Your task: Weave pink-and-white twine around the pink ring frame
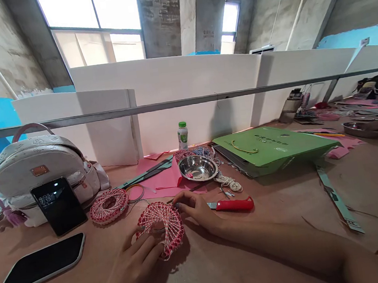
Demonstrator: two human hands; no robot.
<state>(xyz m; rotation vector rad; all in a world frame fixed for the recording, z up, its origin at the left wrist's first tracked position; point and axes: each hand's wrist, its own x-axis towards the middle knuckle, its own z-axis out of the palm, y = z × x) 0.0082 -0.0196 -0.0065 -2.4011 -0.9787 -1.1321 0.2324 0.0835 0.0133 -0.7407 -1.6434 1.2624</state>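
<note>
Left of the grip, a black smartphone (40, 265) is laid flat, and a second pink-and-white corded ring (109, 206) is placed further up the table. A pink-and-white string-wound ring (161, 229) is grasped between the left hand (132, 270) and the right hand (197, 211), its round face tilted upward, with no long axis shown. Just right of the grip, a red-handled utility knife (234, 205) is laid on the brown tabletop (280, 213). Beyond the grip, a white partition (186, 96) is seen before a concrete wall (160, 21).
</note>
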